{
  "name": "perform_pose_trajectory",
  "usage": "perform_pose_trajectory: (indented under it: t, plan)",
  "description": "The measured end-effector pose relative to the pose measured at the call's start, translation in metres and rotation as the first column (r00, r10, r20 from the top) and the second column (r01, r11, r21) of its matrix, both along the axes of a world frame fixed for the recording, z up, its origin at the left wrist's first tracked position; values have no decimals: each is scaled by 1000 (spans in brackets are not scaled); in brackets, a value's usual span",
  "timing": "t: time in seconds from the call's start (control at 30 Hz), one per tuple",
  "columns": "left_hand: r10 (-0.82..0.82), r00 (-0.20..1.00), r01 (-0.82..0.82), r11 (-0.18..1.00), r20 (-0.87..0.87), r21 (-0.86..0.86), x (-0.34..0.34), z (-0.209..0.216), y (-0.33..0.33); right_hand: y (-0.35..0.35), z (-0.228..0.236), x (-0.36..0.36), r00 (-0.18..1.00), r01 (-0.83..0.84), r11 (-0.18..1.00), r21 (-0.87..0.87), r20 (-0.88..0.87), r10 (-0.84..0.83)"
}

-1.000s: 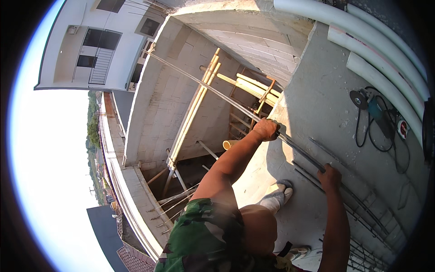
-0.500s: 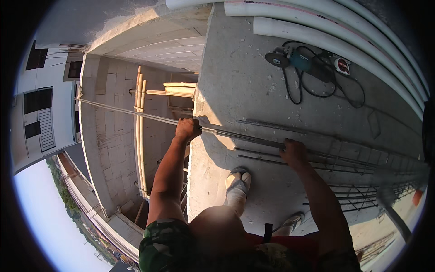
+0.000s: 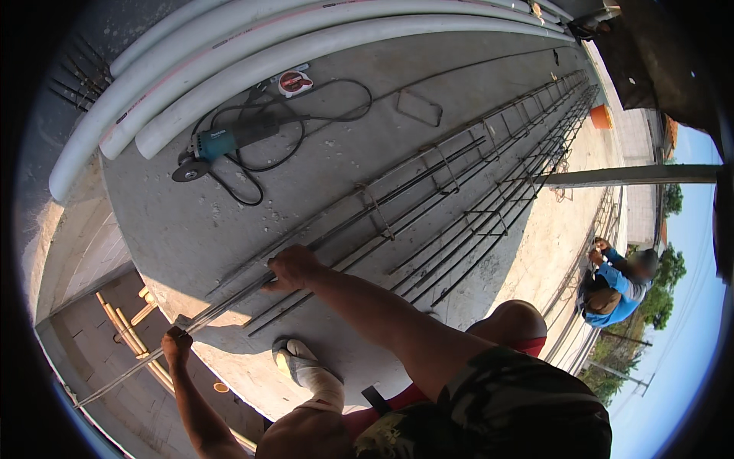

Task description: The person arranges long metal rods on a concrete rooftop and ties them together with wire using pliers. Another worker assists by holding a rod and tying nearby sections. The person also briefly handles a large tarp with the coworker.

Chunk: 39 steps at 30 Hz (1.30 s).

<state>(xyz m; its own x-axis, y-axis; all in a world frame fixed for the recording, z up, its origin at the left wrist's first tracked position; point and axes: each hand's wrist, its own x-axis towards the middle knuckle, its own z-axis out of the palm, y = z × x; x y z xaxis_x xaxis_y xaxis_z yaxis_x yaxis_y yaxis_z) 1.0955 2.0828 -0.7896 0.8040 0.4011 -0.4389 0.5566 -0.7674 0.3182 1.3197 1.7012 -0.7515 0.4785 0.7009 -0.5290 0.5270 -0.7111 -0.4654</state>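
Note:
My left hand [image 3: 177, 344] is closed around a bundle of thin steel rods [image 3: 233, 300] at the edge of the concrete slab. Farther along the same bundle, my right hand [image 3: 294, 268] is closed around it too, above the slab. One end of the rods sticks out past the slab edge over the drop. The other end runs back beside a rebar cage [image 3: 451, 183] with square stirrups lying on the floor, and where it stops among those bars is hard to make out. My sandalled foot [image 3: 302, 359] stands close to the slab edge.
A teal angle grinder [image 3: 218, 143] with a black cord and a red-and-white tape measure [image 3: 294, 82] lie beyond my hands. Large white pipes [image 3: 306, 30] lie behind them. Bamboo poles [image 3: 122, 321] stand below the edge. To the right are an orange bucket [image 3: 602, 116] and a crouching person [image 3: 615, 283].
My view has swung to the right, bringing the full rebar cage and another person into sight. Both hands still grip the rods, the left one at the slab edge.

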Motion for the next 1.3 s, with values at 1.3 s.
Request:
perform_pose_trajectory:
  t: [1.3]
  plan:
    - [-67, 985, 98, 976, -158, 195, -13, 4, 5, -81, 27, 38, 1000, 12, 986, -164, -9, -13]
